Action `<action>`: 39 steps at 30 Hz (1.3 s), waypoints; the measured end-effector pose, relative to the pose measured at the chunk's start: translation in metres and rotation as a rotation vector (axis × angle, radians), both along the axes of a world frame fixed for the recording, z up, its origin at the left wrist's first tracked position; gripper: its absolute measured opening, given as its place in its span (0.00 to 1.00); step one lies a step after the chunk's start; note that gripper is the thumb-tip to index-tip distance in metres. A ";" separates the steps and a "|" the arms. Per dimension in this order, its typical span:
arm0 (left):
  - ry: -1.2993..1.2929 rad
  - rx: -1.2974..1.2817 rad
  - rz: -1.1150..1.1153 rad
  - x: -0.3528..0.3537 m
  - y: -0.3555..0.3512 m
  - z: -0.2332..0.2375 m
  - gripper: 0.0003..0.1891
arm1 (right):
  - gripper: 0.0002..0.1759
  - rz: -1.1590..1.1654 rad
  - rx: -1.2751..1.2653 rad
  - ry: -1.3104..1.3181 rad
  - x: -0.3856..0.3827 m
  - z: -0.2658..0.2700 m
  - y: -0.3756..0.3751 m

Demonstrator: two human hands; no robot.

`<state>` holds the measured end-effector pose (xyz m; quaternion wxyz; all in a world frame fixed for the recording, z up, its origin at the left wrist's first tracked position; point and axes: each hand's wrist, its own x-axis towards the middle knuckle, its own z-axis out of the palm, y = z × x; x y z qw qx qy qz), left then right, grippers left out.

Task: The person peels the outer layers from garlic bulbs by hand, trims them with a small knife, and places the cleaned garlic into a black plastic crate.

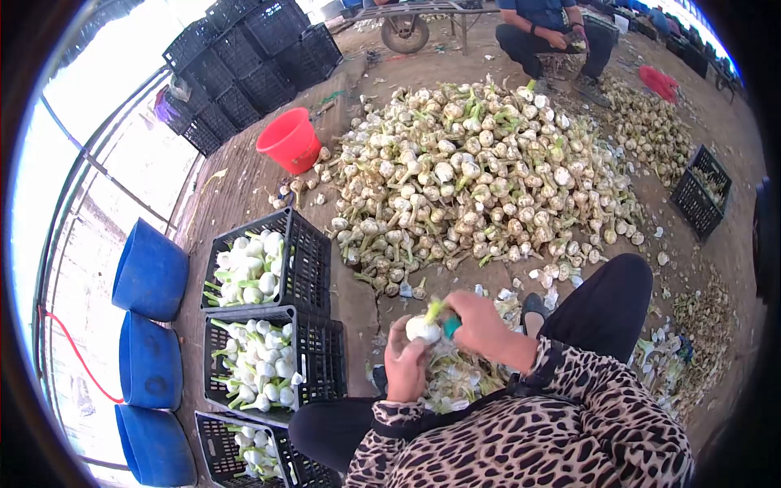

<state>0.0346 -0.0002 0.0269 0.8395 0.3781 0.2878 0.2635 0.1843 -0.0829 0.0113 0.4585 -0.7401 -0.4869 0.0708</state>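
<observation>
My left hand point(406, 363) is closed around a white garlic bulb point(423, 328) whose short green stem points up and to the right. Against the stem side of the bulb, my right hand point(482, 323) grips a small teal-handled tool point(451, 326); its working end is hidden. Below both hands, loose peelings point(460, 378) lie between my legs. A big heap of untrimmed garlic point(480, 179) spreads across the ground just ahead. To my left, black crates hold cleaned white garlic bulbs point(259, 366) with cut green stems.
Three black crates point(313, 268) stand in a row on my left, with blue tubs point(151, 358) beyond them. A red bucket point(290, 141) sits behind the crates. At the back, another person point(549, 32) works beside the heap. A further black crate point(701, 193) tilts at right.
</observation>
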 end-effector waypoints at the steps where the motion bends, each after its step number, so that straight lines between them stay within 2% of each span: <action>1: -0.059 -0.081 -0.014 -0.002 -0.001 -0.003 0.23 | 0.17 -0.025 -0.004 -0.029 0.005 0.000 0.000; 4: -0.154 -0.190 -0.025 -0.001 -0.004 0.001 0.22 | 0.16 -0.004 -0.148 0.155 0.016 0.002 -0.004; 7: -0.144 -0.183 0.008 0.000 0.001 -0.014 0.21 | 0.15 0.147 -0.108 0.440 0.005 0.013 -0.006; 11: -0.092 -0.152 0.029 0.002 -0.001 -0.016 0.20 | 0.13 0.111 0.027 0.329 -0.009 0.026 -0.003; 14: -0.065 -0.136 0.018 0.002 -0.002 -0.018 0.19 | 0.12 0.117 -0.023 0.172 -0.007 0.021 -0.002; 20: -0.063 -0.160 0.002 0.001 -0.003 -0.018 0.22 | 0.08 0.059 0.024 0.118 -0.010 0.016 0.000; 23: -0.142 -0.180 -0.041 0.000 0.000 -0.020 0.24 | 0.10 0.101 -0.180 0.871 -0.006 0.023 -0.001; 26: -0.184 -0.193 -0.068 0.000 0.001 -0.022 0.24 | 0.12 0.178 -0.142 1.023 -0.002 0.031 -0.004; 29: -0.114 -0.175 -0.057 0.002 0.000 -0.019 0.23 | 0.12 0.107 0.151 0.432 -0.012 0.023 -0.004; 32: -0.091 -0.192 -0.050 0.003 -0.001 -0.018 0.23 | 0.13 0.174 0.154 0.464 -0.007 0.013 -0.001; 35: -0.091 -0.177 -0.040 0.006 -0.005 -0.020 0.23 | 0.15 0.107 0.105 0.465 -0.008 0.015 0.002; 38: -0.063 -0.120 -0.050 0.005 -0.006 -0.027 0.25 | 0.16 0.102 0.060 0.347 -0.011 0.011 0.003; 39: -0.051 -0.097 -0.058 0.005 -0.005 -0.029 0.26 | 0.15 0.084 0.087 0.399 -0.013 0.006 0.005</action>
